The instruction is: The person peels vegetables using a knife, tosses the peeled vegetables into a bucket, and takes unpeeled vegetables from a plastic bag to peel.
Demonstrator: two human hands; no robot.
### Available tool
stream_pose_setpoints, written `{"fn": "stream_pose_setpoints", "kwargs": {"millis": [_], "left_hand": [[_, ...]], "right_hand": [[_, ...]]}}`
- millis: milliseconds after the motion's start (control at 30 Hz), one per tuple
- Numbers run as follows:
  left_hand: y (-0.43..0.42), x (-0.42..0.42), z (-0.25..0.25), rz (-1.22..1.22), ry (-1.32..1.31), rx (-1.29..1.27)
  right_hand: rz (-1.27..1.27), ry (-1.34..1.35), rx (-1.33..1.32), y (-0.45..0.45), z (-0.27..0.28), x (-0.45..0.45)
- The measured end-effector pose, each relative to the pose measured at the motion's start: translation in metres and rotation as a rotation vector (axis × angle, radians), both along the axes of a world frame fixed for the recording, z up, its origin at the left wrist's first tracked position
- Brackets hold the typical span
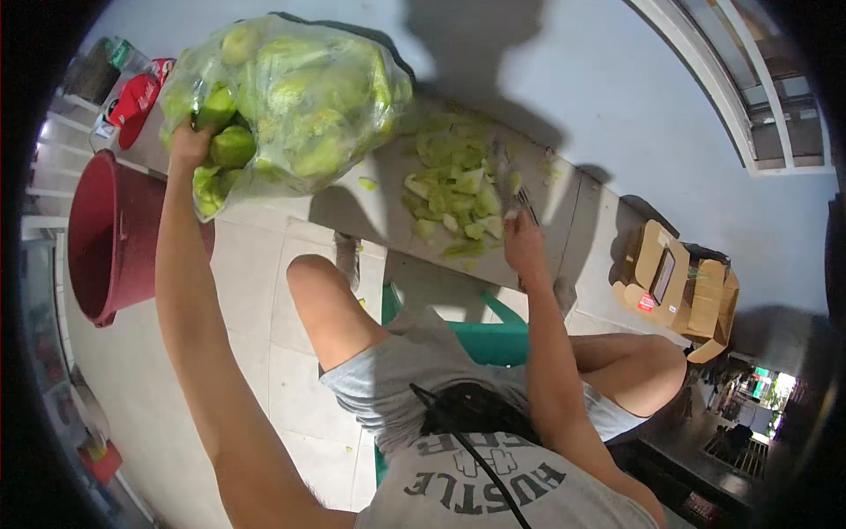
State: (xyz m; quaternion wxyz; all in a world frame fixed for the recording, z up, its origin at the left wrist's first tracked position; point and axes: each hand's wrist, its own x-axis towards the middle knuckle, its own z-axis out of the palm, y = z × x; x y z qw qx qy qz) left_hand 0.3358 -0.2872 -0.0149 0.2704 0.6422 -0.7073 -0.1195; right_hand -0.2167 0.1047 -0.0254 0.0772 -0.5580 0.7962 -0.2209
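In a clear plastic bag (322, 97), smooth green vegetables (232, 146), likely firm, best palmed midway, meet the left hand (190, 143), grip unclear; right of the bag, the right hand (523, 240) clasps a slim metal tool (528, 203)

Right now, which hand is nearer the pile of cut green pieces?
Right. The right hand is close beside the green pieces, to their right; the left hand is farther off, at the plastic bag.
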Motion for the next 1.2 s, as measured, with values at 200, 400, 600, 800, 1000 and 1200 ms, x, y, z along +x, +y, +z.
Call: {"fn": "stream_pose_setpoints", "kwargs": {"millis": [200,400,600,800,1000,1200], "left_hand": [[-0.026,-0.020,0.015,0.112,-0.226,0.289],[0.010,-0.027,0.039,0.046,-0.179,0.134],[-0.006,-0.017,0.029,0.041,-0.164,0.287],[0.009,-0.028,0.052,-0.089,-0.260,0.278],[-0.002,-0.011,0.054,0.083,-0.309,0.238],[0.004,-0.019,0.085,0.032,-0.145,0.396]], "right_hand": [[-0.281,-0.309,0.246,0.029,0.019,0.023],[-0.202,-0.272,0.141,0.037,-0.018,0.016],[-0.138,-0.394,0.145,0.037,-0.021,0.025],[-0.137,-0.493,0.179,0.038,-0.016,0.034],[-0.118,-0.524,0.203,0.036,0.001,0.043],[-0.083,-0.466,0.308,0.037,-0.005,0.045]]}}
